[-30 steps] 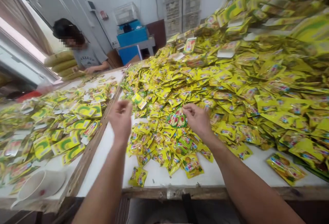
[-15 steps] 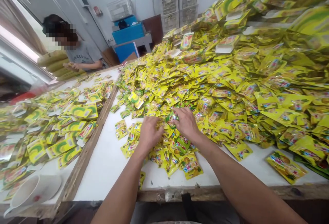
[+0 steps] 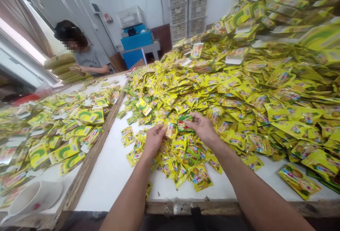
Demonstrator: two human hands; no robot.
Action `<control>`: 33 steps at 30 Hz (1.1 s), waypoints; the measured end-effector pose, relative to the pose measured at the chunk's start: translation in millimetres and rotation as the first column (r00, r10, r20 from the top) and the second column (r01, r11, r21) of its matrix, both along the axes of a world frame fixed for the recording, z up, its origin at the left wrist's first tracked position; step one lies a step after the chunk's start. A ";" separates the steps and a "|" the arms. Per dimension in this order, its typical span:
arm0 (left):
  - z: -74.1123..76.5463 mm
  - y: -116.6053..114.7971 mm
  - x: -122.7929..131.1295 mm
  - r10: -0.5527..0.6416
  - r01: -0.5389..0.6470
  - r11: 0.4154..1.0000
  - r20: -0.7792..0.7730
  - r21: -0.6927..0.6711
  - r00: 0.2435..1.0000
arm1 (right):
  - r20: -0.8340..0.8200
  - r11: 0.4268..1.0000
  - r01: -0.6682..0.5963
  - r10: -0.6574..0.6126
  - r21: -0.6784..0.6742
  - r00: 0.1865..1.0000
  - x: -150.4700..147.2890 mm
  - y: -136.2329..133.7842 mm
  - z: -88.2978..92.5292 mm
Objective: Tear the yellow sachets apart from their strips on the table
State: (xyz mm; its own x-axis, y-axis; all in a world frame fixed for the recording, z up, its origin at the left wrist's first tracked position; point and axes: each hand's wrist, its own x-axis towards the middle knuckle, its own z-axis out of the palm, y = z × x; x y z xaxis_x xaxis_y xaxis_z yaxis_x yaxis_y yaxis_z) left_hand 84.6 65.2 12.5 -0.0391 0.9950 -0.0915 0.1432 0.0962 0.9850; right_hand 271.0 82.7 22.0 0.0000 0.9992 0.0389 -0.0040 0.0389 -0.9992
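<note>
A huge heap of small yellow sachets [image 3: 239, 82] covers the white table [image 3: 111, 174] in front of me. My left hand [image 3: 153, 140] is closed in a pinch on a yellow sachet [image 3: 170, 130] lifted just above the pile. My right hand [image 3: 203, 127] is closed on a green sachet [image 3: 183, 124] right beside it. The two hands are close together over the near edge of the heap, with loose sachets lying under them.
A second table [image 3: 53, 171] on the left carries more yellow and green packets [image 3: 63, 125]. A white cup [image 3: 32, 199] lies at its near corner. A person in a grey shirt [image 3: 89, 59] sits at the far left. Blue bins [image 3: 136, 40] and stacked crates [image 3: 188, 4] stand behind.
My left hand came in from the left to the pile and picked up a yellow sachet. My right hand kept the green sachet and both hands have lifted slightly.
</note>
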 end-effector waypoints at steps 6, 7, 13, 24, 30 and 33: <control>2.2 -4.6 5.9 -0.173 0.195 0.978 0.245 -0.068 0.954 | 0.174 0.981 -0.193 0.188 0.012 0.967 -10.6 -4.0 -8.6; 2.6 -4.5 6.2 -0.183 0.203 0.977 0.231 -0.068 0.956 | 0.185 0.980 -0.199 0.194 0.010 0.964 -10.9 -4.3 -9.4; 3.0 -4.9 7.4 -0.151 0.150 0.988 0.046 0.022 0.988 | 0.093 0.967 -0.247 0.252 -0.066 0.963 -10.9 -8.1 -9.3; 53.1 79.1 -54.1 0.167 0.001 0.976 -0.746 0.220 0.644 | 0.292 0.999 -0.016 0.001 0.050 0.956 -3.4 -5.8 -6.5; 44.2 149.4 -96.5 -0.079 0.153 0.988 -0.914 -0.019 0.399 | 0.362 1.000 -0.014 0.016 -0.008 0.932 -6.2 -8.1 -2.9; 32.8 150.7 -104.2 -0.068 0.159 0.987 -0.869 0.012 0.490 | 0.345 1.000 0.000 -0.006 0.019 0.939 -5.5 -8.0 -0.1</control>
State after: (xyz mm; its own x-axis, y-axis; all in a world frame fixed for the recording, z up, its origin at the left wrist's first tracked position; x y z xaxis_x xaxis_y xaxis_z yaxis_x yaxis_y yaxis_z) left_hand -19.7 215.9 45.4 0.0607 0.9982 0.0006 0.9299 -0.0567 0.3634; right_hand 265.5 74.7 21.9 -0.0136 0.9984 0.0553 0.3412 0.0566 -0.9383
